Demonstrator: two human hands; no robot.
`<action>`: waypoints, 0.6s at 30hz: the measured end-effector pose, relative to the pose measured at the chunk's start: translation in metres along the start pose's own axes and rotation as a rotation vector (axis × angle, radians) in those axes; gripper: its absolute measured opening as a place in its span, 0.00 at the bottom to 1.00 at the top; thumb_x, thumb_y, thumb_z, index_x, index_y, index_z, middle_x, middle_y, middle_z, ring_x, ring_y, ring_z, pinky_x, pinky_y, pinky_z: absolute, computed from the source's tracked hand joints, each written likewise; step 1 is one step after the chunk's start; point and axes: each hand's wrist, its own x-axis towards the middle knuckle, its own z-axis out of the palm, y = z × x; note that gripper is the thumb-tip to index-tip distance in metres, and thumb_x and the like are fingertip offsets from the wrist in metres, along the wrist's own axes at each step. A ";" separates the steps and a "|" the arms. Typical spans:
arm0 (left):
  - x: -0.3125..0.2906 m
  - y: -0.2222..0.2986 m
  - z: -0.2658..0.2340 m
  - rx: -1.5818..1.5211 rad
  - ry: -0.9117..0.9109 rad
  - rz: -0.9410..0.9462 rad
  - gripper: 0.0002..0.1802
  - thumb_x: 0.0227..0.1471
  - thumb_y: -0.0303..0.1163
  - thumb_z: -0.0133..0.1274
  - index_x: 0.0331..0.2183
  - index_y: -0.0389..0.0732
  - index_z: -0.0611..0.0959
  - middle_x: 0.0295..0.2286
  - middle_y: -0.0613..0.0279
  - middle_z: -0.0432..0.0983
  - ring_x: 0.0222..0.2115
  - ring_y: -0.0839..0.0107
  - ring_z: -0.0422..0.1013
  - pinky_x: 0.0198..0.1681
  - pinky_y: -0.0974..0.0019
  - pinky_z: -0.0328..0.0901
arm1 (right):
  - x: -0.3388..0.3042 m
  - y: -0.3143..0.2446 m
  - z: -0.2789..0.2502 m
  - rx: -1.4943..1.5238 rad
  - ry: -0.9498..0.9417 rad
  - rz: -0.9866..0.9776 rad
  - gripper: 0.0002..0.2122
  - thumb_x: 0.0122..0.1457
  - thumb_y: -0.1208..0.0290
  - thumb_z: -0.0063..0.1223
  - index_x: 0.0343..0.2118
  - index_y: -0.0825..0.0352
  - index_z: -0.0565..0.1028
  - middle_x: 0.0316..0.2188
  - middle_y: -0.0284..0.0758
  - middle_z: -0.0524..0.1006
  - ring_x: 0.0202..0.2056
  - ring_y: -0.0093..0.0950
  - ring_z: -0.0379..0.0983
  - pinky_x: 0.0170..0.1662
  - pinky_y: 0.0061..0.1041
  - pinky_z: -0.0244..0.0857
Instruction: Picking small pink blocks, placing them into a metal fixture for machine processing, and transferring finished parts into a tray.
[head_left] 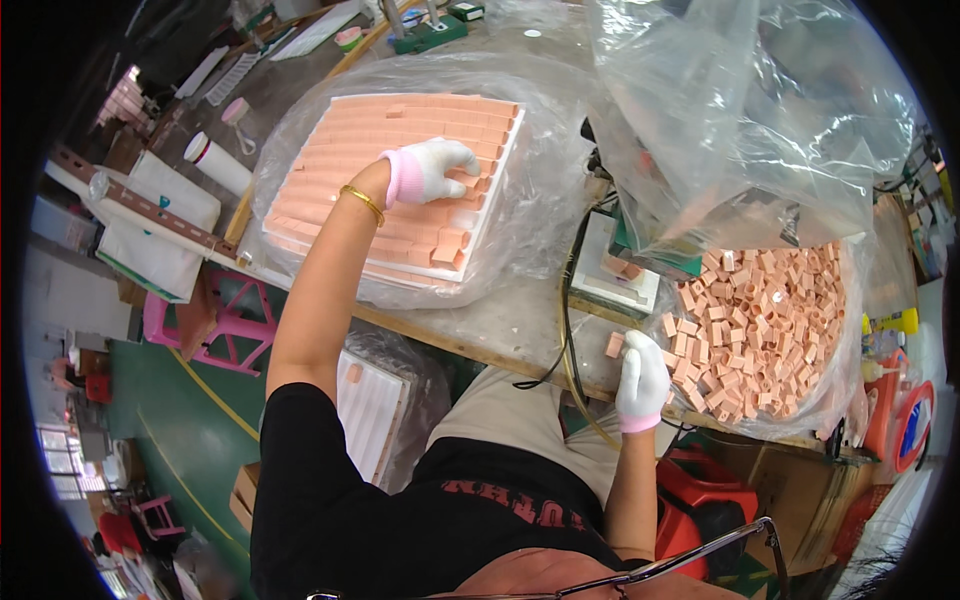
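Note:
Both my hands wear white gloves with pink cuffs. My left hand (437, 170) is over the right part of a white tray (508, 150) covered in rows of peach-coloured blocks (350, 150). Its thumb and fingers are apart, and I see nothing between them. A few blocks sit unevenly at the tray's near right corner. My right hand (642, 382), at the table's front edge, pinches one small peach block (614, 344) at its fingertips. Just right of it spreads a large heap of loose peach blocks (760, 330), some showing hollow ends.
A small machine with a pale metal base (615, 270) stands between tray and heap, partly under a clear plastic sheet (730, 120). Dark cables (568, 330) hang over the table edge. Another white tray (370, 410) lies below the table. A pink stool (235, 325) stands left.

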 end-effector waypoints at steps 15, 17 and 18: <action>0.014 -0.028 0.051 0.188 0.189 0.228 0.28 0.26 0.20 0.55 0.38 0.38 0.73 0.34 0.50 0.68 0.39 0.48 0.63 0.44 0.55 0.61 | -0.003 0.000 -0.011 -0.024 -0.010 -0.026 0.11 0.58 0.66 0.46 0.35 0.70 0.73 0.33 0.42 0.74 0.36 0.41 0.72 0.39 0.35 0.66; 0.020 -0.022 0.052 0.187 0.201 0.239 0.27 0.25 0.20 0.55 0.37 0.38 0.74 0.33 0.50 0.67 0.38 0.48 0.63 0.43 0.55 0.61 | -0.007 0.002 -0.013 -0.056 0.018 -0.029 0.11 0.58 0.66 0.46 0.35 0.69 0.73 0.33 0.42 0.74 0.35 0.41 0.72 0.39 0.35 0.66; 0.021 -0.018 0.048 0.184 0.185 0.216 0.26 0.24 0.20 0.55 0.35 0.38 0.74 0.32 0.50 0.67 0.38 0.48 0.63 0.43 0.55 0.61 | -0.007 0.002 -0.012 -0.052 0.025 -0.037 0.11 0.58 0.65 0.46 0.35 0.68 0.73 0.32 0.41 0.74 0.35 0.41 0.71 0.39 0.35 0.66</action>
